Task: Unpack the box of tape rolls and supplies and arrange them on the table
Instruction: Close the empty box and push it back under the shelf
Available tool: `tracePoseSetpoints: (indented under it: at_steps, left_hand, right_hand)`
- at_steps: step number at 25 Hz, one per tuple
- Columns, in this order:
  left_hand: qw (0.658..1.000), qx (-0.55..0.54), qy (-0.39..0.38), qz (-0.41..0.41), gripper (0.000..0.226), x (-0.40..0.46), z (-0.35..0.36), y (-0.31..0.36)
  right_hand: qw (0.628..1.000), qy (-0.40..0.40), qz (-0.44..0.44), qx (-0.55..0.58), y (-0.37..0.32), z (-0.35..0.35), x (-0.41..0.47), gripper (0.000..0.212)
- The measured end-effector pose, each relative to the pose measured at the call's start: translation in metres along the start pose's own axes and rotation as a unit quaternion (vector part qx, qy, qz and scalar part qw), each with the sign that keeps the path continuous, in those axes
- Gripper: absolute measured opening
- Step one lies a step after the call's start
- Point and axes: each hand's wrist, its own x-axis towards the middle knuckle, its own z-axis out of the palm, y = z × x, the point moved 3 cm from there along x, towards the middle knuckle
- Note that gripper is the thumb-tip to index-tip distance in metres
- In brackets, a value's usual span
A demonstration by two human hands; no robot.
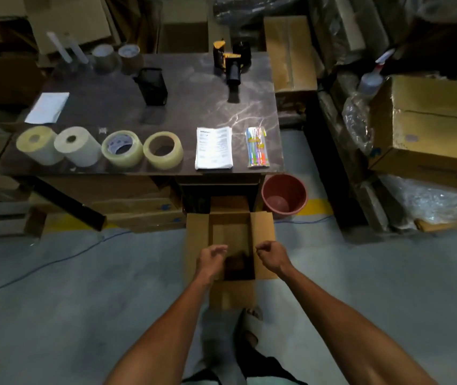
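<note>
An open cardboard box point(230, 240) stands on the floor in front of the dark table point(194, 107); its inside is in shadow and I see nothing in it. My left hand point(211, 259) hovers over the box's left edge with loosely curled fingers, holding nothing. My right hand point(271, 256) hangs over the right edge, curled into a fist with nothing visible in it. Along the table's front edge stand several tape rolls point(121, 150), then a printed sheet stack point(214, 148) and a pack of coloured pens point(258, 147).
Farther back on the table are a black mesh holder point(153, 86), tape dispensers point(230, 62), two brown tape rolls point(130, 58) and a white paper point(47, 107). A red bucket point(284, 195) sits right of the box. Stacked cartons point(427, 129) crowd the right side.
</note>
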Motion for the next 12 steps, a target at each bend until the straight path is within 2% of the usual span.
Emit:
tracePoseSetpoints:
  at_steps: [6,12]
  left_hand:
    - [0.998,0.042,-0.03,-0.029,0.024,0.027,0.014,-0.118]
    - [0.99,0.103,-0.062,-0.07,0.036,0.081,0.037,-0.26]
  right_hand:
    - [0.998,-0.026,0.019,-0.054,0.064,0.08,0.014,0.028]
    - [0.994,-0.051,0.034,-0.088,0.163,0.166,0.05,0.036]
